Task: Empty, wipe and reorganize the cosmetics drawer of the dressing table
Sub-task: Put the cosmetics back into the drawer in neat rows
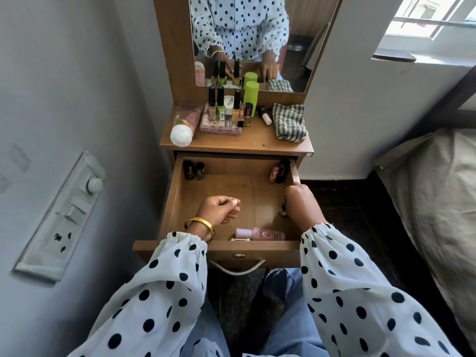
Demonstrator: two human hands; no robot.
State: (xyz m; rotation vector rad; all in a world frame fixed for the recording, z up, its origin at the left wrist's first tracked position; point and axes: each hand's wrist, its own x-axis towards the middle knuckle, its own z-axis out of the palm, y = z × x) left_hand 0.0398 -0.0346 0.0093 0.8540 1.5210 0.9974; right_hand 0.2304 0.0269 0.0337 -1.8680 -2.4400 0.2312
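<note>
The wooden drawer (pixel 177 191) of the dressing table stands pulled open. My left hand (pixel 219 211) hovers over its middle with fingers curled, holding nothing I can see. My right hand (pixel 300 202) is at the drawer's right side, fingers wrapped round a small bottle (pixel 283 209) that is mostly hidden. Two dark bottles (pixel 193 170) stand in the back left corner; a red and a black item (pixel 279 171) lean in the back right. A pink bottle (pixel 260 233) lies along the front wall.
On the tabletop (pixel 257 144) are nail polishes (pixel 224 105), a green cylinder (pixel 251 97), a pink tube (pixel 184 123), a palette (pixel 220 127) and a checked cloth (pixel 289 121). A mirror (pixel 296 47) rises behind. A wall switchboard (pixel 64 215) is left, a bed (pixel 438 189) right.
</note>
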